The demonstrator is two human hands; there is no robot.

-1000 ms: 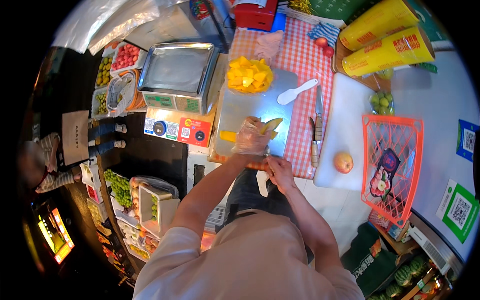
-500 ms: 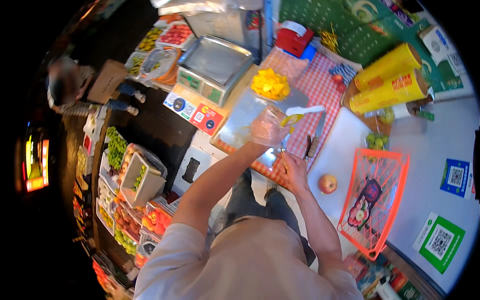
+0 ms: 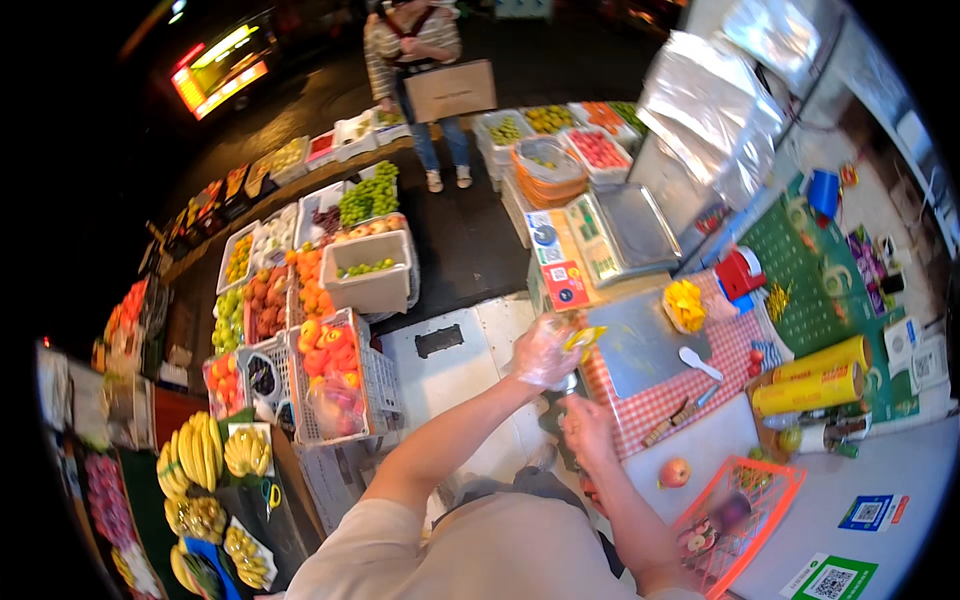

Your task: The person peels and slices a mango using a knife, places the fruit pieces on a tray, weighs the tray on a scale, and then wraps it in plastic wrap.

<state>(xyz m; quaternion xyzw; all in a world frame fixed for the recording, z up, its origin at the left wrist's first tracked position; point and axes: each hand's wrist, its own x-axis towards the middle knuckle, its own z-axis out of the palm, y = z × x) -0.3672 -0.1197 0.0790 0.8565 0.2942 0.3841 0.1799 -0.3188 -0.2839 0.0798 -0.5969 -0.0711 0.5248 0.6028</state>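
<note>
My left hand (image 3: 545,352), in a clear plastic glove, is closed around a piece of yellow-green fruit peel (image 3: 592,338), past the counter's left edge. Just below it, my right hand (image 3: 588,428) is bare and closed on a slim tool with a shiny metal end (image 3: 569,383); its kind is too blurred to tell. A steel cutting board (image 3: 635,345) lies right of my hands. At its far right corner stands a container of cut yellow fruit (image 3: 685,304). A white spoon-like utensil (image 3: 700,362) rests at the board's near right, with a knife (image 3: 672,422) nearer me.
Under the board is a red-checked cloth (image 3: 625,425). An apple (image 3: 674,472) and an orange-red basket (image 3: 740,520) sit at the right. Beyond the board stands a weighing scale (image 3: 625,235). Fruit crates (image 3: 330,375) line the left. A person (image 3: 415,60) carrying a cardboard box (image 3: 452,90) stands ahead.
The view has swung left, bringing in more fruit crates and bananas. Both my hands have moved left off the cutting board, past the counter's edge, still holding the peel and the tool.
</note>
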